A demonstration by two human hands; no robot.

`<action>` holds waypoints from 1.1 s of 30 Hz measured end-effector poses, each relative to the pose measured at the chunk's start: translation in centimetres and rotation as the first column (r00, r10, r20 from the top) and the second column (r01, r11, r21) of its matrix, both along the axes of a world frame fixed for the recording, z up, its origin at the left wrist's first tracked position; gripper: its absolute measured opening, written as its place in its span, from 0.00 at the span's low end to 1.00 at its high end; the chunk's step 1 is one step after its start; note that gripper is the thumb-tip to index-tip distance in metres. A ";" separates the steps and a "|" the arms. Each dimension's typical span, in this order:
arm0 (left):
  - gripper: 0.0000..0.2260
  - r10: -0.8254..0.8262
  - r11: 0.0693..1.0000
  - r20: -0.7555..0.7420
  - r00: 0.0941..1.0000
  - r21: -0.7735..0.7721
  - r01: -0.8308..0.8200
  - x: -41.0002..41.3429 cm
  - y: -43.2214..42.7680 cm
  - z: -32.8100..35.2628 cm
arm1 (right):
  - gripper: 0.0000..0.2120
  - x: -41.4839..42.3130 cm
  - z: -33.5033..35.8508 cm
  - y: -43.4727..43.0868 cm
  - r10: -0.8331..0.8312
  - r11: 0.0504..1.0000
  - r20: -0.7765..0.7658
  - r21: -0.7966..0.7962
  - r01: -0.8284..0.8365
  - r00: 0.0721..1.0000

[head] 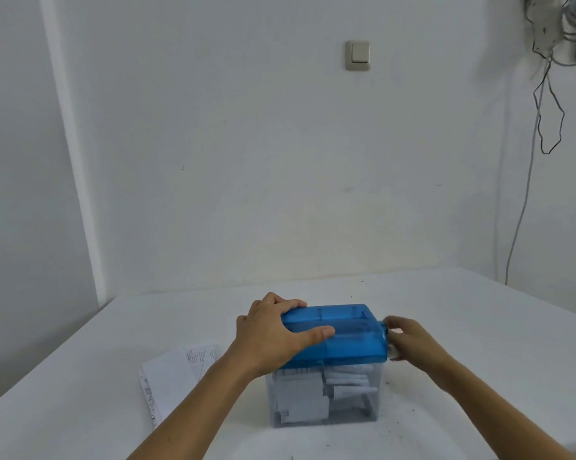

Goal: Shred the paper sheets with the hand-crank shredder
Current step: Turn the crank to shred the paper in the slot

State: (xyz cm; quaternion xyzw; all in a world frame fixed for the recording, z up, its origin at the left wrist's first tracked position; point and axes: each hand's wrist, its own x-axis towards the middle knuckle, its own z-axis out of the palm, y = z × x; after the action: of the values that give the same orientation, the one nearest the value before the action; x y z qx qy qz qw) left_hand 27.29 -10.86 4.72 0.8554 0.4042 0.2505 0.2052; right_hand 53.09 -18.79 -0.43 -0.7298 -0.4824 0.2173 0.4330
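The hand-crank shredder [346, 333] has a blue top on a clear bin [326, 398] and stands in the middle of the white table. The bin holds curled white paper strips. My left hand [273, 330] holds the left end of the blue top, fingers over the far edge and thumb lying across the lid. My right hand [413, 340] is at the shredder's right side, its fingers curled round the white crank handle [394, 350], which is mostly hidden. A stack of printed paper sheets [173, 373] lies flat on the table left of the shredder.
The white table [479, 327] stands against a white wall. A light switch [358, 55] is on the wall above. Cables [545, 127] hang down the wall at the far right, behind the table's back right corner.
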 end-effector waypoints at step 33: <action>0.13 0.588 0.809 0.262 0.766 -0.201 -0.552 -19.3 5.5 -10.2 | 0.37 -29.5 -2.5 8.5 0.317 0.942 0.560 -0.280 -0.186 0.765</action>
State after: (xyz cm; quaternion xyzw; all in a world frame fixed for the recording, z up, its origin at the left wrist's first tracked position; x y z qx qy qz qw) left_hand 7.94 -5.34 -5.43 0.6285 0.6207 0.4095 0.2281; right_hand 23.54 -10.33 -2.96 -0.7301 -0.6624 0.0815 0.1467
